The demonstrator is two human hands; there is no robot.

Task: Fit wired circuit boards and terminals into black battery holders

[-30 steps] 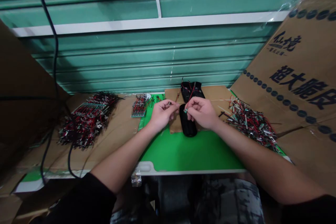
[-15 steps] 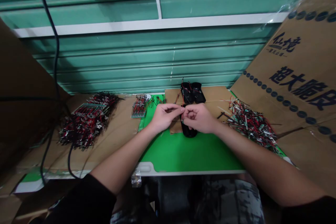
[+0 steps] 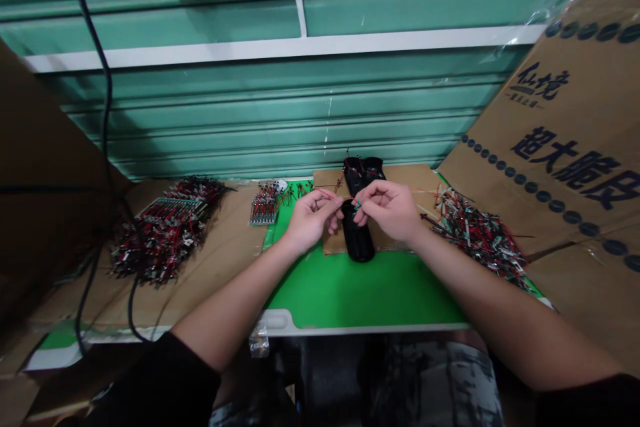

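Between the thumb and fingers of my right hand (image 3: 393,212) is a small green circuit board (image 3: 357,205). My left hand (image 3: 310,217) is closed in a pinch, with what looks like a thin red wire (image 3: 326,193) at its fingertips. A short gap separates the two hands. Below them lies an elongated black plastic shell (image 3: 359,240), its far end partly covered by the fingers. Behind the right hand, two more black shells (image 3: 354,175) lie side by side with red and black wires on them.
Wired circuit boards lie in a big heap (image 3: 160,233) on the left, a small row (image 3: 264,203) and a pile (image 3: 480,237) on the right. Cardboard (image 3: 395,240) partly covers the green tabletop (image 3: 350,293). A carton (image 3: 565,147) stands at right; black cables (image 3: 106,107) hang at left.
My hands have moved apart slightly, the right one upward and to the right. The green circuit board now shows at its fingertips, and more of the black shell is visible.
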